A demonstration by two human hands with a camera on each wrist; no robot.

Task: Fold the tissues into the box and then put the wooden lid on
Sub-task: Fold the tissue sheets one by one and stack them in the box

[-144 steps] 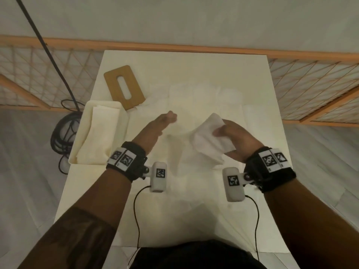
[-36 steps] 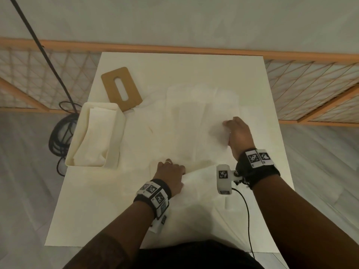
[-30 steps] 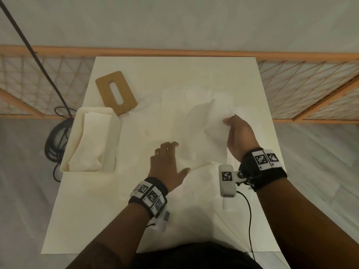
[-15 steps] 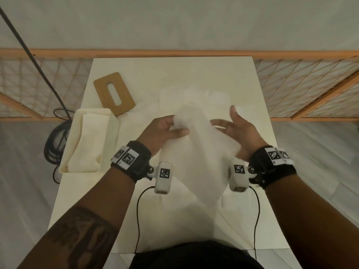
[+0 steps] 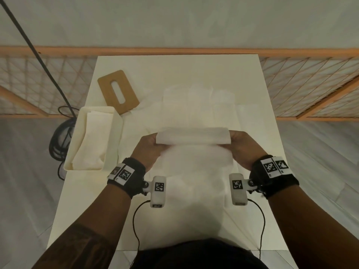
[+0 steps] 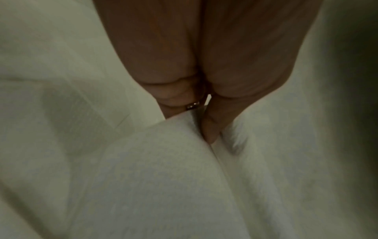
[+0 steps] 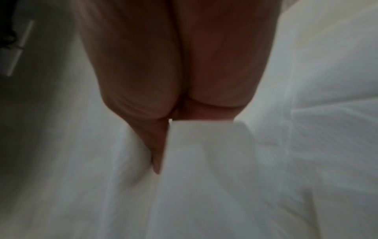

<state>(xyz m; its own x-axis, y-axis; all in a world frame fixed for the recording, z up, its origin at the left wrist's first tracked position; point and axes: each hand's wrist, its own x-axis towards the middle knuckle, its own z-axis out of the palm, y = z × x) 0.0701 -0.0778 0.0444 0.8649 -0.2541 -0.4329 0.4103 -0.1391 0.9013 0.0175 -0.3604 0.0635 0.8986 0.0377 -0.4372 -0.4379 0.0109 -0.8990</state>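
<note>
Table [image 5: 174,70], pale, runs away from the body, beyond and under both sets of fingers. Loose tissues [image 5: 200,105] lie spread flat over its middle, just past the fingertips, overlapping one another; more white sheet lies below the wrists, edges hard to separate.

Box [image 5: 116,136], cream, open-topped, stands well to the left of the left fingers at the table's left edge. A folded stack of tissue lies inside it, lengthwise. Lid not on.

Tissue in hand [image 5: 193,135]: one white sheet, stretched level between the two hands, raised off the table. Its top edge is turned over into a flat band running from the left fingers to the right fingers; the rest hangs down toward the body, blurred.

Left hand [image 5: 147,150] grips the left end of that band. In the left wrist view the left hand [image 6: 204,67] has its thumb [image 6: 210,129] pressed against the sheet [image 6: 163,161], other fingers curled in behind it; a ring shows on one of them.

Right hand [image 5: 242,148] grips the right end. In the right wrist view the right hand [image 7: 174,64] has its thumb [image 7: 157,145] lying along the folded edge of the sheet [image 7: 204,153], fingers tucked behind. Pinch on both sides.

Wooden lid [image 5: 118,91], brown with a slot down its middle, lies flat on the table beyond and left of the left fingers, just past the far corner of the box, one corner over the tissue edge.
</note>
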